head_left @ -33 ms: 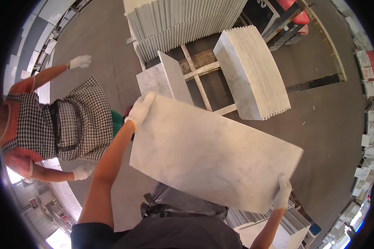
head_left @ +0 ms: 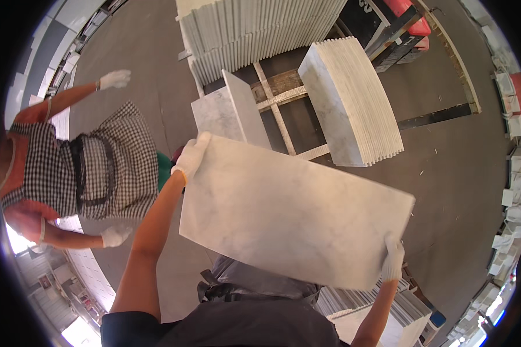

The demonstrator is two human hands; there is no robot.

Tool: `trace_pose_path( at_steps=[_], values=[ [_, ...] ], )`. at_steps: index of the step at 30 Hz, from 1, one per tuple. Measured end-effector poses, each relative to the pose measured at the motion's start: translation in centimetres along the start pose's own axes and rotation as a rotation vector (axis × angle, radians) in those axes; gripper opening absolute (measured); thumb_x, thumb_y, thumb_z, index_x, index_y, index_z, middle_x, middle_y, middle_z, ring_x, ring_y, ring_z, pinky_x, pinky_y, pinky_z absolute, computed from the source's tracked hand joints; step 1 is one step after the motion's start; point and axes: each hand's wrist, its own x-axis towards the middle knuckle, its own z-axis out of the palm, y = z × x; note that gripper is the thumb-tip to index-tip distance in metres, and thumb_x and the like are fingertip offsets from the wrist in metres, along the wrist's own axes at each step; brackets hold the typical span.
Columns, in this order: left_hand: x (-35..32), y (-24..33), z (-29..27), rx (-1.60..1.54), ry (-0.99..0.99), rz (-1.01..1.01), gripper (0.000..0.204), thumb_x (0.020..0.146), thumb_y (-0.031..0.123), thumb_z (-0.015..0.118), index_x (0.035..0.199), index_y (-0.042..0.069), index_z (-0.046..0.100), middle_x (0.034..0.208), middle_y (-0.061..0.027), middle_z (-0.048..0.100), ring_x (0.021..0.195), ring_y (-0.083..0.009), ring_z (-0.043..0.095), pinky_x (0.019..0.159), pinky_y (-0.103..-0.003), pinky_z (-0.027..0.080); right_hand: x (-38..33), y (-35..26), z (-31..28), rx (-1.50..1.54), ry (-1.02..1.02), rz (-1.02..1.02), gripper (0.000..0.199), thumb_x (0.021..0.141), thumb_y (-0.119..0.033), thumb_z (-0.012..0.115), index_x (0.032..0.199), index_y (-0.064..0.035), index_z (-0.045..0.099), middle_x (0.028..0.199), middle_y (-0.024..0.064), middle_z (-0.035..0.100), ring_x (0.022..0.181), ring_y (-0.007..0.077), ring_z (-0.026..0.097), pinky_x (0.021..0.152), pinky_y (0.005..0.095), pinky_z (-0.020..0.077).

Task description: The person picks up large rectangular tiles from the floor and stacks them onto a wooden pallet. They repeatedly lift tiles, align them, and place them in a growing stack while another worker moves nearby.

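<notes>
A large rectangular white marble slab (head_left: 295, 214) with faint grey veining is held in front of my body, its right end nearer to me than its left. At the far left corner, my left hand (head_left: 192, 155) in a white glove grips the edge. My right hand (head_left: 393, 260), also gloved, is closed on the opposite short end; part of its fingers is hidden by the slab. Just beyond the slab's far edge, a thin marble panel (head_left: 243, 107) stands on edge beside a paler piece (head_left: 219, 113).
A wooden pallet frame (head_left: 276, 113) bears an upright row of slabs (head_left: 356, 104) on its right and a bigger stack (head_left: 260, 40) at the back. More slabs (head_left: 408, 315) stand near my right arm. A co-worker in a checked apron (head_left: 92, 168) is close at left.
The slab has shifted slightly left, and its right end has risen a little away from me, my right hand moving with it. Both hands keep their grip.
</notes>
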Motion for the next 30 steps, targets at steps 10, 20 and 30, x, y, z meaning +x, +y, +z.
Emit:
trace_pose_path(
  at_steps=[10,20,30],
  values=[
    [-13.9,-22.8,-5.6,-0.225,0.341,-0.237,0.081,0.094,0.066,0.048,0.136,-0.003,0.053,0.131,-0.0144,0.062,0.123,-0.025,0.057,0.107,-0.036,0.039,10.4,-3.6,9.3,-0.507,-0.404,0.022,0.079,0.089,-0.059,0.065,0.133,0.0057,0.06,0.129,0.014,0.065,0.12,0.0222,0.057,0.105,0.0351,0.0411],
    [-38.0,-35.4,-3.8,-0.627,0.554,-0.41,0.085,0.092,0.066,0.055,0.137,-0.006,0.053,0.132,-0.0129,0.06,0.122,-0.0209,0.054,0.107,-0.034,0.039,7.8,-8.6,18.9,-0.591,-0.939,-0.229,0.083,0.094,-0.062,0.059,0.136,0.0096,0.055,0.139,0.0153,0.058,0.129,0.0217,0.052,0.109,0.0326,0.0371],
    [-46.0,-47.1,-0.1,-0.922,0.591,-0.646,0.073,0.095,0.059,0.06,0.138,-0.001,0.055,0.133,-0.0103,0.061,0.121,-0.0178,0.056,0.105,-0.035,0.043,0.5,-3.2,26.4,-0.676,-1.076,-0.312,0.068,0.101,-0.048,0.055,0.138,0.0094,0.054,0.139,0.0115,0.058,0.127,0.0149,0.051,0.111,0.0291,0.0359]
  ],
)
